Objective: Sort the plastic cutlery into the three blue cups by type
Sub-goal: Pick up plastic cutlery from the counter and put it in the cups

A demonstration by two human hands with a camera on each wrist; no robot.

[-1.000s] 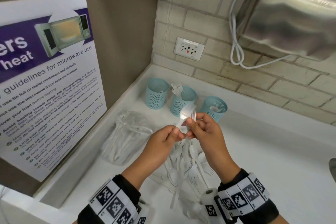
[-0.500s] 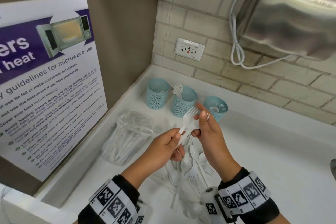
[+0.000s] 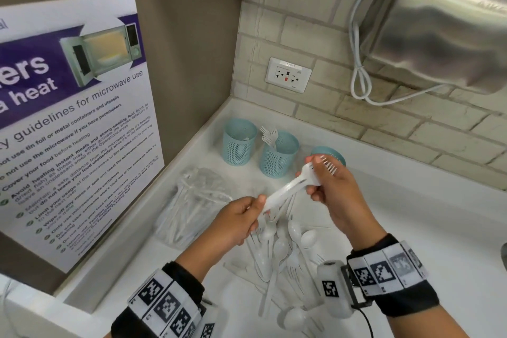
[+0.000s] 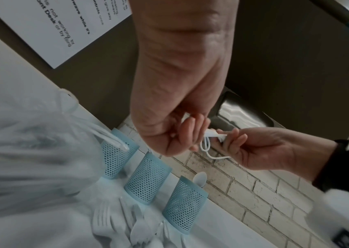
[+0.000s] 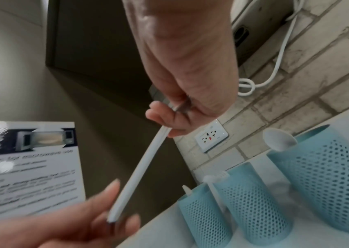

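Head cam | both grips pinch fork [image 3: 296, 186] | R hand [image 3: 338, 195] hides 3rd cup [image 3: 333, 155]

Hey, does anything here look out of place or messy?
Mostly no. Unsorted cutlery lies heaped on the counter, and both hands hold forks that look stuck together.

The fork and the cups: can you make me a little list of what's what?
held thing: white plastic fork
left hand: pinches the handle end
right hand: holds the tine end
left cup: contents too hidden to name
middle cup: forks stand in it
right cup: a spoon stands in it
unsorted pile: spoons and forks on the counter
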